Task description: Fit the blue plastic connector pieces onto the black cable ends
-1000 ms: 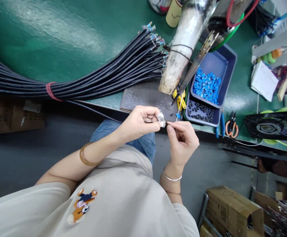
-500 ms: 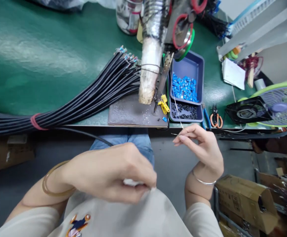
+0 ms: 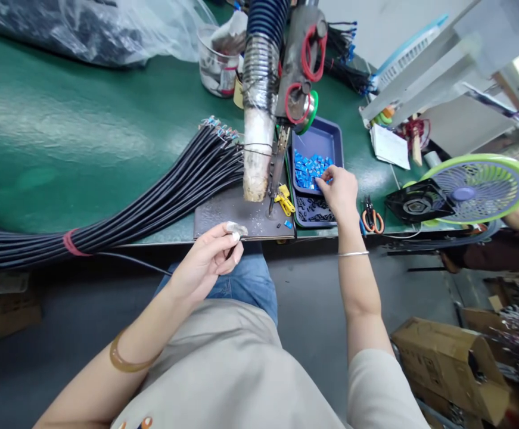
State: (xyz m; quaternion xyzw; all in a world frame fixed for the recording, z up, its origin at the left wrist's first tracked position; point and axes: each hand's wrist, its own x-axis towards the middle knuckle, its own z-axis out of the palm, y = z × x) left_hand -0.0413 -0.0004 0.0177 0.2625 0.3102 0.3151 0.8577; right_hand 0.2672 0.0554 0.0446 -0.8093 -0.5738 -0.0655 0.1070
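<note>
While pinching a crumpled whitish piece between the closed thumb and forefinger of the left hand, reaching with the right hand into the upper tray. Holding the left one at the near edge of the table, with something dark below the thumb, too small to make out. Bending the right fingers down to the near side of the pile of blue pieces, thumb and forefinger nearly meeting; cannot tell about anything gripped between them.

Small, blocky and shiny, heaped loosely on smooth purplish-blue plastic. Just in front, in the lower tray, tiny black pieces, scattered thinly. To the left, on a flat dark plate sprinkled with pale crumbs, one loose blue piece. Near it, a yellow plastic item, beside a slim, stained metal rod tapering to a point. Above the plate, a hose, ribbed higher up, wrapped white lower down, with a rough brownish mouth. Farther left, a thick, curving sheaf of smooth black cables, cinched by a red band, ends stripped to fine coloured wires.
</note>
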